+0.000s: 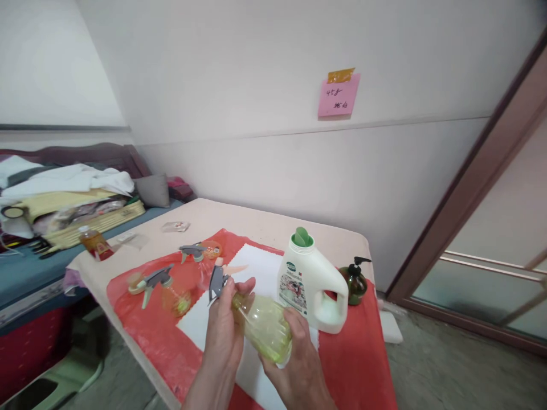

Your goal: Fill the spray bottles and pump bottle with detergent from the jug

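A see-through yellow-green spray bottle [265,326] lies tilted between my hands, its grey trigger head pointing up and left. My left hand [226,319] is closed round the neck just under that head. Around the lower body and base, my right hand [294,356] grips the bottle. Just beyond, a white detergent jug [314,290] with a green spout and no cap on stands upright on the red sheet. A dark green pump bottle [355,285] stands behind the jug's handle. Some of the spray bottle is covered by my fingers.
A red sheet [145,336] and white paper [256,262] cover the table [239,213]. To the left lie another spray bottle [175,299], a grey spray head [194,250], and an amber bottle [94,244]. A wall with a pink note [339,95] rises behind.
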Tool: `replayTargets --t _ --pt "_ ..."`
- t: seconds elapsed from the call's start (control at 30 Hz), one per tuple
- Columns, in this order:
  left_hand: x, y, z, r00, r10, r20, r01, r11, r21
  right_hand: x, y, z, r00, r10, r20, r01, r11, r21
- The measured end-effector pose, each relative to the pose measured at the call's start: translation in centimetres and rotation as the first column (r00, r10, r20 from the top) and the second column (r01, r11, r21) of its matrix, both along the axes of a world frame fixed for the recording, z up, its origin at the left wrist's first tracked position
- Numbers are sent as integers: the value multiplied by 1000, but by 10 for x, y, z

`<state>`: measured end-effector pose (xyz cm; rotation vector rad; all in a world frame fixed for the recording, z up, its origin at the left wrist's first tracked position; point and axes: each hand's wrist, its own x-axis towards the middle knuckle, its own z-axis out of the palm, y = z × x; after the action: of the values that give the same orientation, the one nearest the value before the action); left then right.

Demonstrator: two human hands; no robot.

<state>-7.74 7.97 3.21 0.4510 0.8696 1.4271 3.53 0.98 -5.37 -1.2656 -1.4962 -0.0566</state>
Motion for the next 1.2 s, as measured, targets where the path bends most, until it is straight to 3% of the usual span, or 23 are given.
replayTargets --t 0.1,0.4,0.8,0.97,1.1,1.2 --pt "-3 1 3 1000 23 1 -23 999 28 -2 -2 3 999 -12 -30 10 998 -58" --pt "-5 0 3 994 -106 -2 106 994 19 -2 -6 14 982 11 -188 -66 956 -285" --pt "-1 1 -3 983 -176 -56 178 984 23 2 -10 15 980 5 -196 -76 932 -355" --pt "-3 -1 0 983 -166 -85 170 984 44 3 -12 27 957 22 -289 -140 907 -397" --pt "-4 -1 1 977 -196 -88 201 978 51 2 -10 37 860 34 -509 -311 827 -468" --pt "-5 -1 0 967 -246 -67 249 967 46 1 -8 39 628 53 -776 -556 729 -400"
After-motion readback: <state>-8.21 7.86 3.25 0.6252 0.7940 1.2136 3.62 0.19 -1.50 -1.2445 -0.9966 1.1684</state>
